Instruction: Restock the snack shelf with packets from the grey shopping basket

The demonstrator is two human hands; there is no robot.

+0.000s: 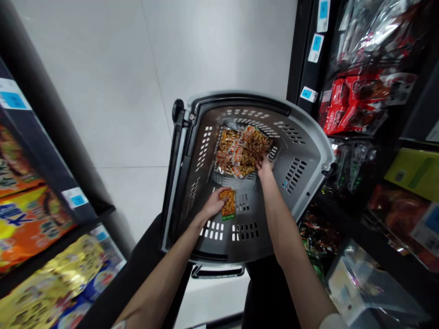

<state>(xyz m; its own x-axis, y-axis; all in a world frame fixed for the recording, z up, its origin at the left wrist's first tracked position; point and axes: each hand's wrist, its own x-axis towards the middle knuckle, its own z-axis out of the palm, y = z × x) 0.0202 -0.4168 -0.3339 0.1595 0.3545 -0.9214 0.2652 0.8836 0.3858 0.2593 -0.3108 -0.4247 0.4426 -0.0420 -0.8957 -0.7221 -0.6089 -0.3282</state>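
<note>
A grey shopping basket (302,137) stands on the floor in front of me. In its far part lies a pile of small orange-and-red snack packets (242,151). My left hand (214,203) reaches into the basket and grips one small orange snack packet with a green bottom edge (228,204). My right hand (265,168) is deeper in the basket, its fingers curled down onto the near right edge of the pile; what it holds, if anything, is hidden.
Shelves of bagged snacks stand on both sides: orange and yellow packs (30,219) at the left, red and dark packs (356,100) at the right, with blue price tags (316,45). Pale tiled floor (137,91) lies beyond the basket. The basket's black handle (176,151) runs along its left side.
</note>
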